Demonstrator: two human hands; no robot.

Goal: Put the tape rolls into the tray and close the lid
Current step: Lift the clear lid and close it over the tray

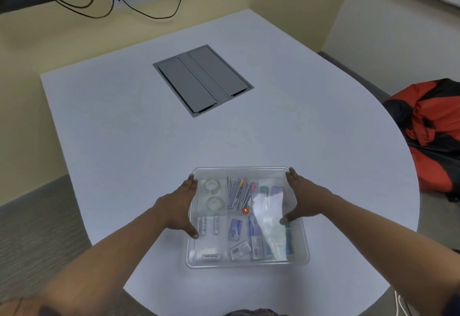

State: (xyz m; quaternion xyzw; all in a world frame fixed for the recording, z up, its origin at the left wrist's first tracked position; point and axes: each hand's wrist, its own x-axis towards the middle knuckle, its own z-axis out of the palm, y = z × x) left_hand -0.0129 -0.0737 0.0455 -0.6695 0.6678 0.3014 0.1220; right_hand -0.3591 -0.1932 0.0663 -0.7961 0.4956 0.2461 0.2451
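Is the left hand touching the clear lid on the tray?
Touching. In the head view the left hand lies on the left edge of the clear lid, its thumb pressed on top over the tray.

Clear tray (300, 246) is sitting on the white worktop (124, 129), clear lid (249, 171) lying over it. Left hand (178, 207) is pressing the left edge, right hand (302, 197) the right edge, fingers (290, 175) spread flat. Two tape rolls (212, 194) are showing through, rear-left compartment, pens (240, 192) just beside. Orange-black bag (430, 131) is lying off to the right.
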